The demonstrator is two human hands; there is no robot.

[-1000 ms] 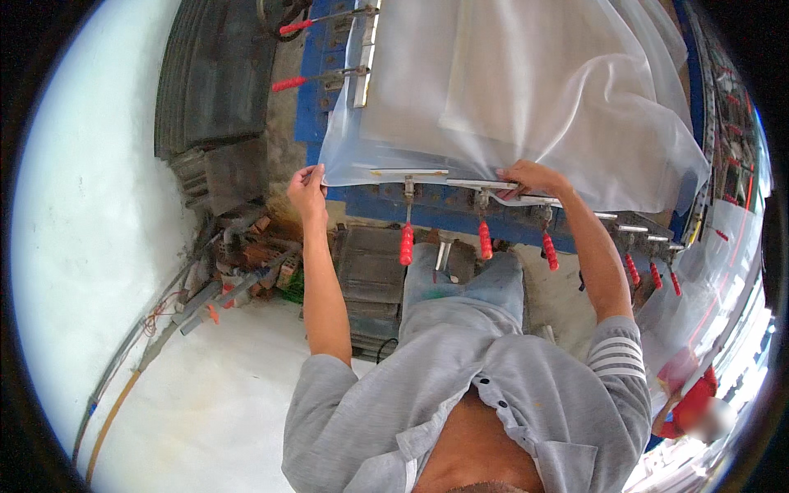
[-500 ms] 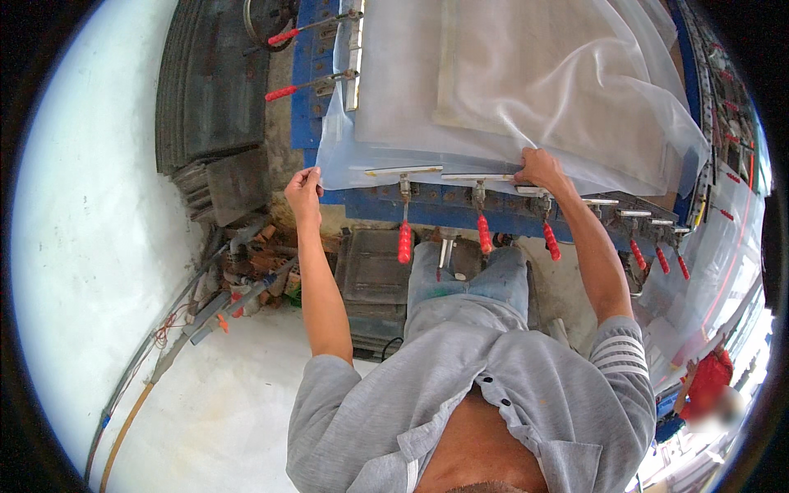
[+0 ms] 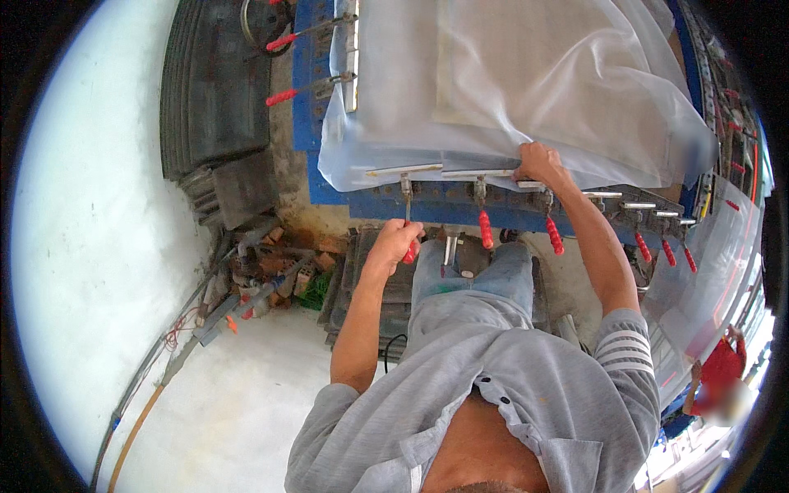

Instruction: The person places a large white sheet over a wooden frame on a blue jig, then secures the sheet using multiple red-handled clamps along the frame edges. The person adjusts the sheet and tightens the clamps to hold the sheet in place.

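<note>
The translucent sheet (image 3: 526, 82) was spread over the blue frame (image 3: 304, 123), and its near edge lay along the near side of this frame. Some folds in the sheet ran toward the right hand (image 3: 541, 163), which was placed at the frame's near side, at the end of a metal bar (image 3: 477, 173). Its fingers were bent there at the sheet's edge; whether they pinched the sheet or only pressed it, I cannot tell. The left hand (image 3: 397, 244) was closed around the red handle (image 3: 410, 255) of a clamp, which pointed outward from the frame's near side, toward the person. The silvery bar (image 3: 403, 170) of this clamp lay on the sheet's near edge. More red-handled clamps (image 3: 486, 230) stood in a row to the right, along the same side of the frame, and others (image 3: 281, 98) were on its left side. Farther left of the frame, a stack of dark panels (image 3: 218, 90) was leaning. Beyond the frame's near left corner lay some bricks (image 3: 271, 263). Well apart, to the right of the frame, there was a co-worker in red (image 3: 723, 370).
</note>
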